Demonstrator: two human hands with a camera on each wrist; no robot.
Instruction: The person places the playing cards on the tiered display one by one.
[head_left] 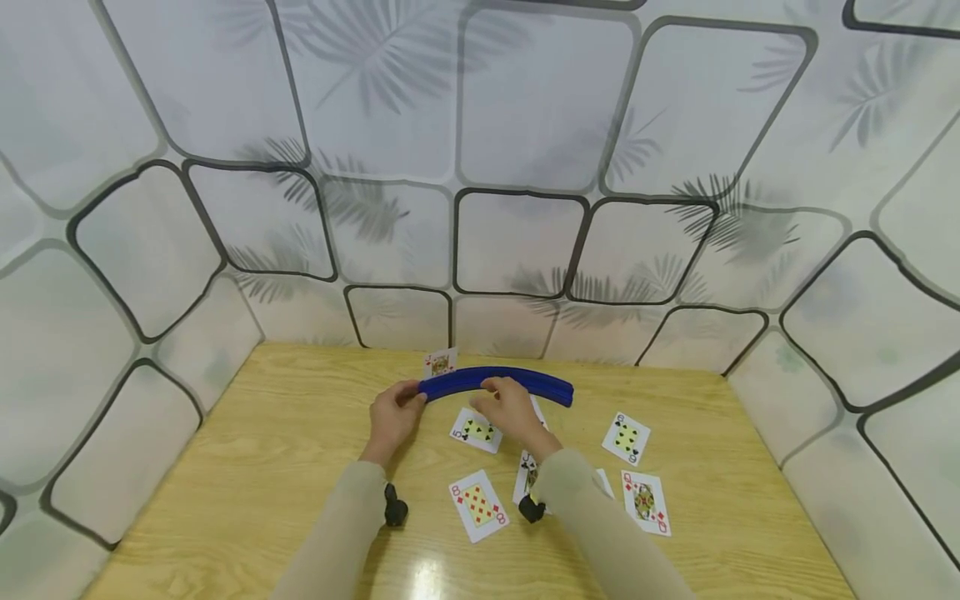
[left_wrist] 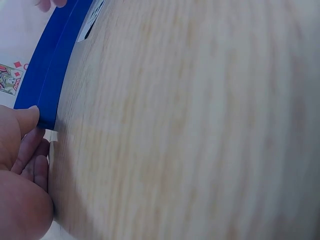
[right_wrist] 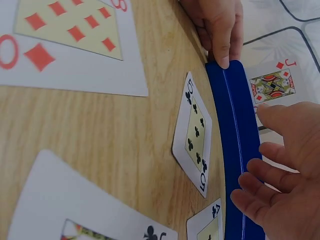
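Observation:
A curved blue card holder (head_left: 457, 381) lies across the far part of the table. My left hand (head_left: 393, 419) pinches its left end, thumb on top. A jack of diamonds (right_wrist: 273, 86) stands up in the holder near that end. Over the holder's middle is my right hand (right_wrist: 287, 175), its fingers spread and loosely bent, with nothing held. Just in front of the holder lies a five of clubs (right_wrist: 196, 135). Beside it another club card (right_wrist: 207, 222) shows partly, cut off by the right wrist view's edge.
Face-up cards lie on the wooden table (head_left: 300, 467): an eight of diamonds (head_left: 480, 506), a jack of clubs (head_left: 527, 471) partly under the right forearm, a queen of diamonds (head_left: 645, 502) and a black six (head_left: 626, 437). A patterned wall covering (head_left: 517, 242) rises behind the table.

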